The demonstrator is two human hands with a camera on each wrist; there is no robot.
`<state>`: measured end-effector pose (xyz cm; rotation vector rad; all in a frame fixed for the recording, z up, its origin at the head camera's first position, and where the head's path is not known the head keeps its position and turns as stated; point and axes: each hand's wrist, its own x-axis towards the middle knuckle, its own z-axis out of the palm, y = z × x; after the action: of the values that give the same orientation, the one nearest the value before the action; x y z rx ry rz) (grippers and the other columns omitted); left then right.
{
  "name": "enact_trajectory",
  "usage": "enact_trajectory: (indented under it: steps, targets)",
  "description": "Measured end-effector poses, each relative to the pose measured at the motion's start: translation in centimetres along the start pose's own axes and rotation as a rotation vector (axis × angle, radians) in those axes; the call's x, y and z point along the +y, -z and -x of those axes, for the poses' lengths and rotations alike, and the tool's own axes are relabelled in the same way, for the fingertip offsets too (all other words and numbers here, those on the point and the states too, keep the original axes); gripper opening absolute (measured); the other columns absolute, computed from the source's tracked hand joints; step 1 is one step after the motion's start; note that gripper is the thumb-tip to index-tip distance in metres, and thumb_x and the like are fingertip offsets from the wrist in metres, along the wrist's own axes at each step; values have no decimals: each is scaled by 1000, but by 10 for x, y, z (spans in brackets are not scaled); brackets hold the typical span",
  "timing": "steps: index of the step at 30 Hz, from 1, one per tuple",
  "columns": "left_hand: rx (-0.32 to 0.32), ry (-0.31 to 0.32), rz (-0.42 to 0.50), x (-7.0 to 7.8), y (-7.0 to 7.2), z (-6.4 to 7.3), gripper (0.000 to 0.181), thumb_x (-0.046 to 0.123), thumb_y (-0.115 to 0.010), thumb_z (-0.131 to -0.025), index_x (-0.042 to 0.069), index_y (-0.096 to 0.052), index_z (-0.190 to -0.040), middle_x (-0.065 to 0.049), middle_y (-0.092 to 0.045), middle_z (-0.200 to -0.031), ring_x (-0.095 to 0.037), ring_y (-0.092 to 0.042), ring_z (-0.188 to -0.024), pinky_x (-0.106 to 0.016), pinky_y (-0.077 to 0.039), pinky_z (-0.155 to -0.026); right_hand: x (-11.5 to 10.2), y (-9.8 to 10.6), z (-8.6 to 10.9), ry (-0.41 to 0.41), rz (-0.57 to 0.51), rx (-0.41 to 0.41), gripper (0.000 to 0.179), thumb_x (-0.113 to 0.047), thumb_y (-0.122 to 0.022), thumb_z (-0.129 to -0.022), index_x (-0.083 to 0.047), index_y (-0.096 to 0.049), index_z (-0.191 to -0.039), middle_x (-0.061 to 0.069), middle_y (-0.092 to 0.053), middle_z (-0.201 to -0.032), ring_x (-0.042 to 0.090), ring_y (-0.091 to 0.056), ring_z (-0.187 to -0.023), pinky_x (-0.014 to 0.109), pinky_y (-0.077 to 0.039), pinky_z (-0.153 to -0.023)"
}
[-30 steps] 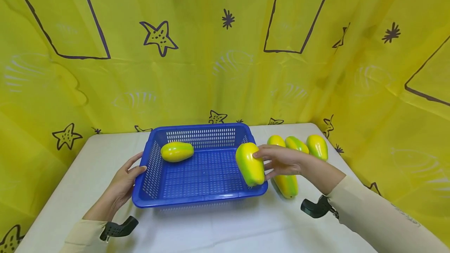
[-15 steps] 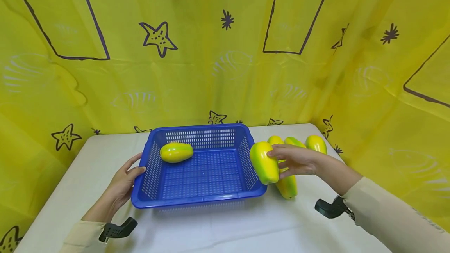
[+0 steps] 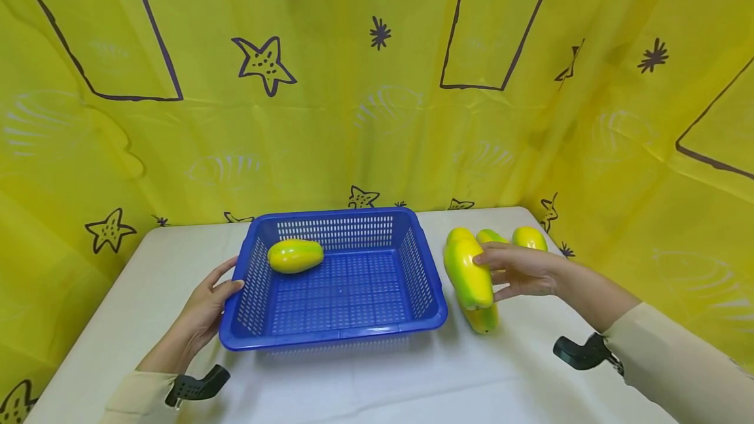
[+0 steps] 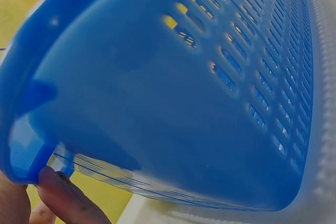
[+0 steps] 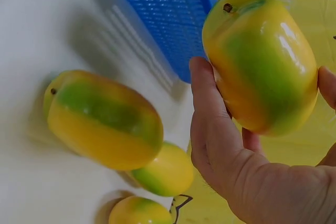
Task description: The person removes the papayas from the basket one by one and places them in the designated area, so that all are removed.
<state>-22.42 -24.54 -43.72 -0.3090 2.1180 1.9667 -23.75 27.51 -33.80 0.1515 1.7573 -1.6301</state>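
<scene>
My left hand [image 3: 203, 303] grips the left rim of a blue plastic basket [image 3: 336, 334], thumb on top. The left wrist view shows fingers [image 4: 71, 198] at that rim, close by the slotted wall. One yellow-green papaya [image 3: 296, 256] lies in the basket's back left corner. To the right of the basket, my right hand [image 3: 518, 270] holds another papaya [image 3: 468, 273] between thumb and fingers, and in the right wrist view this papaya [image 5: 262, 66] appears raised above the table. It overlaps a papaya [image 3: 483, 320] lying on the table behind it.
Farther back on the white table [image 3: 365, 385] are more papayas, one [image 3: 529, 239] at the far right and one [image 3: 490, 236] beside it. A yellow curtain [image 3: 330, 136] with dark drawings hangs behind and along both sides.
My right hand has carried the papaya rightward, from over the basket's right edge to over the papayas on the table. My left hand and the basket have stayed in place.
</scene>
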Motion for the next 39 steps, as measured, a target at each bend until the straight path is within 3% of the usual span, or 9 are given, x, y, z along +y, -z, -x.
enact_trajectory:
  steps: [9, 23, 35, 39]
  targets:
    - [-5, 8, 1, -2, 1, -2, 70, 22, -48, -102, 25, -8, -160, -30, -30, -152, -15, -66, -98, -44, -59, -83, 9, 21, 9, 7, 11, 9, 76, -23, -53, -100, -3, -4, -155, 13, -45, -129, 30, -54, -114, 49, -52, -98]
    - [-7, 16, 18, 0, 0, 0, 70, 21, -48, -102, 25, -8, -160, -29, -30, -152, -16, -66, -98, -44, -59, -84, 30, 54, 14, -34, 29, 69, 83, -27, -52, -100, -5, 7, -156, 18, -33, -141, 33, -48, -122, 51, -49, -101]
    - [-4, 22, 13, 0, 1, -1, 70, 23, -48, -103, 26, -7, -160, -30, -29, -153, -15, -66, -98, -44, -59, -83, 49, 75, 14, -32, 0, 119, 86, -25, -53, -100, -3, 11, -153, 21, -34, -137, 30, -53, -114, 50, -51, -98]
    - [-7, 16, 9, -1, 1, -1, 71, 23, -49, -102, 25, -7, -160, -30, -29, -153, -15, -66, -99, -45, -59, -84, 58, 80, 13, -40, 0, 142, 81, -27, -53, -99, -2, 6, -150, 24, -30, -139, 30, -53, -114, 48, -52, -97]
